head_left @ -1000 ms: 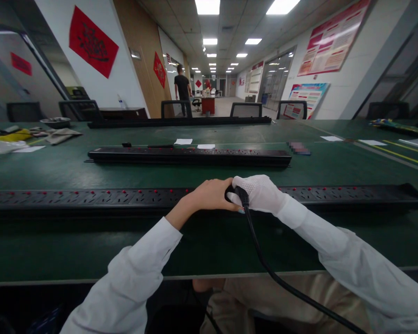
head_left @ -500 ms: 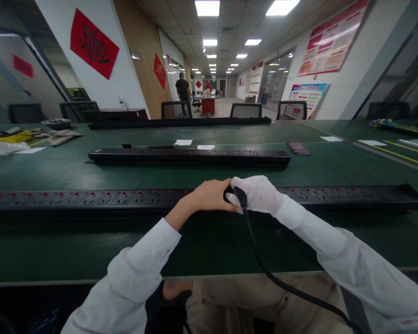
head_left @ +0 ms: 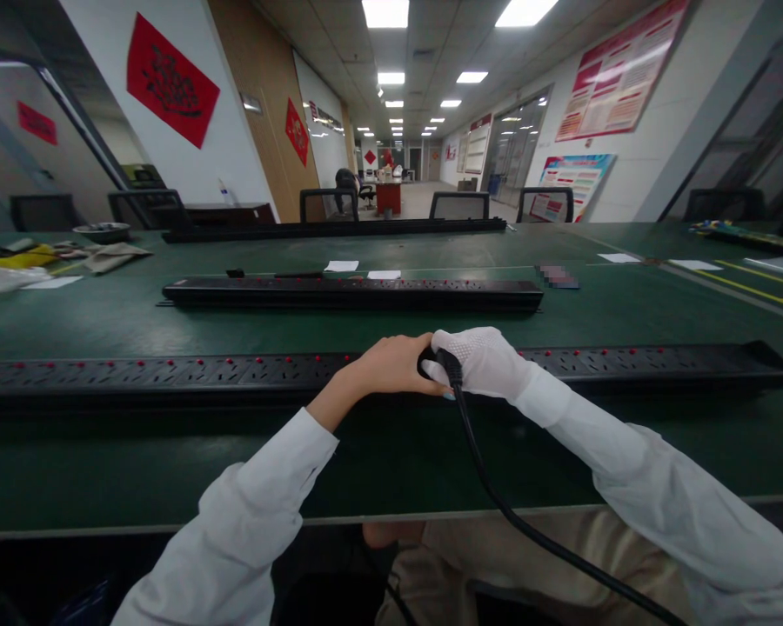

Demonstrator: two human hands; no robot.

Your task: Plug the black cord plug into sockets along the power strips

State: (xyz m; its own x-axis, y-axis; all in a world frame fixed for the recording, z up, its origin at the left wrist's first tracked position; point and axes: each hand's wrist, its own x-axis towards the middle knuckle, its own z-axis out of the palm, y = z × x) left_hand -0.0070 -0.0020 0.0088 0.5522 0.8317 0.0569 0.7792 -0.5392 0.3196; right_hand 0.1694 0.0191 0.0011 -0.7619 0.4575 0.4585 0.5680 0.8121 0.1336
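A long black power strip [head_left: 170, 372] with red switches lies across the green table [head_left: 391, 452] in front of me. My bare left hand [head_left: 391, 365] rests curled on the strip at its middle. My right hand [head_left: 479, 361], in a white glove, is closed on a black plug [head_left: 438, 358] seated on the strip right beside the left hand. The plug's black cable [head_left: 496, 496] runs down over the table's front edge toward my lap.
A second power strip [head_left: 352, 294] lies farther back, and a third [head_left: 336, 229] along the far edge. Paper slips [head_left: 343, 266] sit between them. Clutter and a bowl [head_left: 101, 231] are at far left, chairs [head_left: 460, 205] behind the table.
My hands have stayed in place on the strip and plug. The person in the corridor at the back has moved farther away and lower in view.
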